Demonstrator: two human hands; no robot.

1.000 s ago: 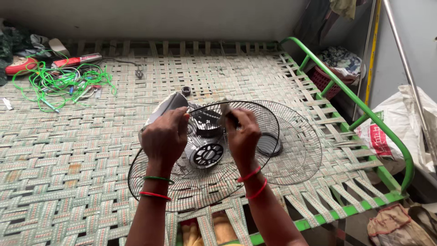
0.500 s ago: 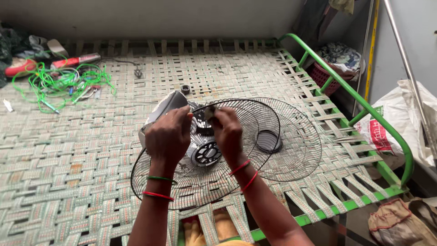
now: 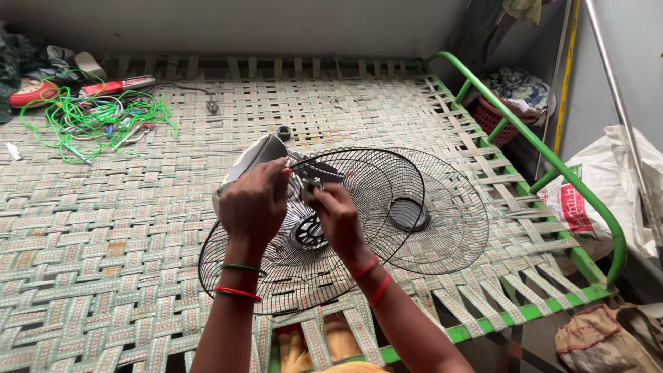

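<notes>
A black wire fan guard lies tilted over the fan's grey motor housing on a woven cot. A second black wire guard lies flat to its right, partly under the first. My left hand grips the near guard's rim beside the motor housing. My right hand pinches a small metal part against the guard's wires, just above the guard's centre hub. Both wrists carry red and green bangles.
A small black nut sits on the cot behind the fan. Tangled green wire and a red-handled tool lie at the far left. The green metal cot frame runs along the right; a red basket and bags stand beyond it.
My right hand has shifted left along the guard toward my left hand, and both hands now work close together above the hub. The guard stays tilted in place.
</notes>
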